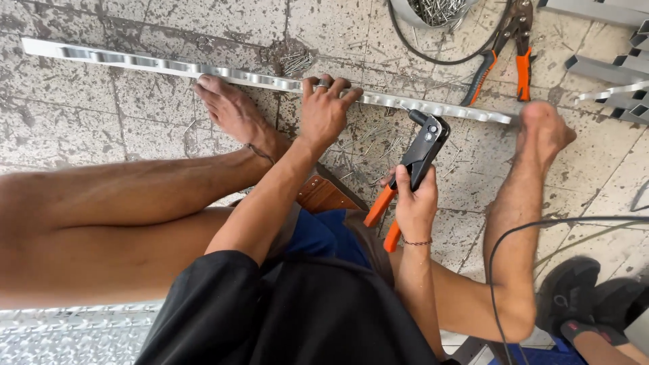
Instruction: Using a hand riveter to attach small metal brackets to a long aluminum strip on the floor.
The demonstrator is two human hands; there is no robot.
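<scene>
Riveting step: left hand (324,111) spread flat, pinning long shiny metal strip (155,64) on tiled floor (67,128); right hand (414,203) clenched around black orange-handled rivet gun (420,152); next move likely needs nose seated squarely on strip.

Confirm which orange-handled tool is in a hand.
The black rivet gun, held in the right hand, nose on the metal strip. The other orange-handled tool, the snips, lies untouched on the floor.
</scene>
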